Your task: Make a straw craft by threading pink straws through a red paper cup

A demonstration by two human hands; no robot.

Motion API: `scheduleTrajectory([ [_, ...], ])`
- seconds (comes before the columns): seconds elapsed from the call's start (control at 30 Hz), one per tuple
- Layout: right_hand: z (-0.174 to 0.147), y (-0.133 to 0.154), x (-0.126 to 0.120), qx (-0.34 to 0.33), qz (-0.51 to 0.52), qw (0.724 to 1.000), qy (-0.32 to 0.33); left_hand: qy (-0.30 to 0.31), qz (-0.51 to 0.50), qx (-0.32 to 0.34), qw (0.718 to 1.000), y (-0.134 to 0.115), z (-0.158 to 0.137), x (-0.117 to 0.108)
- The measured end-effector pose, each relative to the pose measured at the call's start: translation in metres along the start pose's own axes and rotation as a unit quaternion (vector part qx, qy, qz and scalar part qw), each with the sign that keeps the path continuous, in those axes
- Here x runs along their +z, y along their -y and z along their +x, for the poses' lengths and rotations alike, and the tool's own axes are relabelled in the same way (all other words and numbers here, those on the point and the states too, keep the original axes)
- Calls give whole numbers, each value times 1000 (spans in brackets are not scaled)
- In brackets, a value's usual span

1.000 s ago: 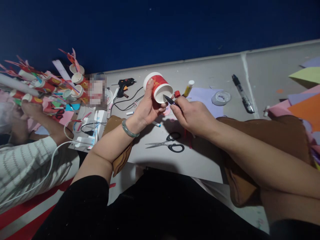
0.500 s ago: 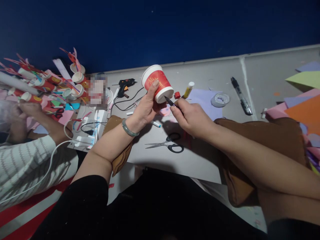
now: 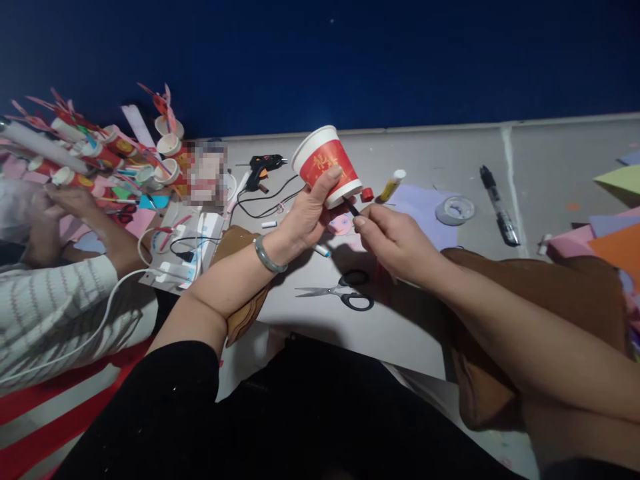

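Note:
My left hand [image 3: 313, 207] is closed around a red and white paper cup [image 3: 320, 157] with gold characters, thumb along its side. The cup is tilted, its wide rim up to the left and its base toward my right hand. In my closed right hand [image 3: 395, 240] is a slim black pointed tool [image 3: 354, 210]; its exact kind is not clear. The tool's tip meets the cup's base, and I cannot tell whether it goes through. Below my hands, black-handled scissors [image 3: 337, 291] lie partly open on the table.
A black glue gun [image 3: 263, 170] with its cord lies behind my left hand. To the right are a glue stick [image 3: 391, 187], tape roll [image 3: 455, 210] and black pen [image 3: 499, 205]. A power strip [image 3: 203, 243] and decorated cups [image 3: 173, 160] stand left, near another person's hands [image 3: 70, 200].
The view has shifted slightly, moving the table's things to the right in the picture. The tool's tip now shows less at the cup's base. Both hands keep their hold.

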State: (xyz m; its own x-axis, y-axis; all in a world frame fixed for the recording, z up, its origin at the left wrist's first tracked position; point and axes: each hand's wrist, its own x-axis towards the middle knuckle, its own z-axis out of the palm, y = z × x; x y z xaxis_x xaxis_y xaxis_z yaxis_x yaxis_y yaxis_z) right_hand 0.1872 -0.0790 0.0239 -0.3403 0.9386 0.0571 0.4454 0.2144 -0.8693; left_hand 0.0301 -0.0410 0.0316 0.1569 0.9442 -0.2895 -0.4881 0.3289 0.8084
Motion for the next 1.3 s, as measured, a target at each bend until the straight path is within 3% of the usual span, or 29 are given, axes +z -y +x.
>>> scheduleTrajectory([
  [0.1,-1,-5,4,-40,-236,967,-83,-11,16,-2,1000,1,-1,1],
  [0.2,-1,-7,5,-40,-303,948,-95,-8,20,11,1000,1,-1,2],
  [0.27,-1,-4,4,-33,-237,967,-83,-1,18,22,1000,1,-1,2],
  [0.37,0,4,0,15,29,999,13,9,10,30,999,0,-1,2],
  [0.43,1,8,-3,71,212,970,97,8,3,26,1000,1,0,1],
  [0.5,2,8,-4,95,276,949,124,1,-6,22,1000,1,0,1],
  [0.57,2,5,-3,66,182,978,79,-4,-15,18,1000,0,-1,2],
  [0.63,2,-1,0,20,-6,1000,-15,-6,-21,2,1000,-1,-3,3],
  [0.7,1,-5,3,-5,-158,983,-92,-9,-32,-18,999,-1,-4,5],
  [0.73,1,-6,4,-10,-185,976,-111,-7,-39,-23,999,-1,-5,5],
  [0.8,1,-3,4,-5,-124,989,-86,2,-50,-17,999,-1,-4,3],
  [0.87,1,3,1,32,46,998,3,10,-59,-10,998,1,-3,1],
  [0.93,2,8,-2,84,201,972,93,6,-71,-14,997,2,0,-1],
  [0.97,2,9,-3,96,228,963,109,2,-75,-17,997,3,0,-1],
  [1.0,2,9,-3,93,210,968,102,2,-75,-16,997,3,0,-1],
  [1.07,2,6,-1,51,66,996,22,3,-63,-5,998,3,0,1],
  [1.1,2,3,1,27,-31,999,-28,3,-53,1,999,2,-1,2],
  [1.17,1,-2,4,-3,-185,978,-98,-5,-36,6,999,1,-3,4],
  [1.23,1,-3,5,-11,-210,972,-110,-18,-27,-1,999,0,-4,5],
  [1.3,1,1,2,-1,-88,995,-55,-25,-25,-11,999,-1,-4,5],
])
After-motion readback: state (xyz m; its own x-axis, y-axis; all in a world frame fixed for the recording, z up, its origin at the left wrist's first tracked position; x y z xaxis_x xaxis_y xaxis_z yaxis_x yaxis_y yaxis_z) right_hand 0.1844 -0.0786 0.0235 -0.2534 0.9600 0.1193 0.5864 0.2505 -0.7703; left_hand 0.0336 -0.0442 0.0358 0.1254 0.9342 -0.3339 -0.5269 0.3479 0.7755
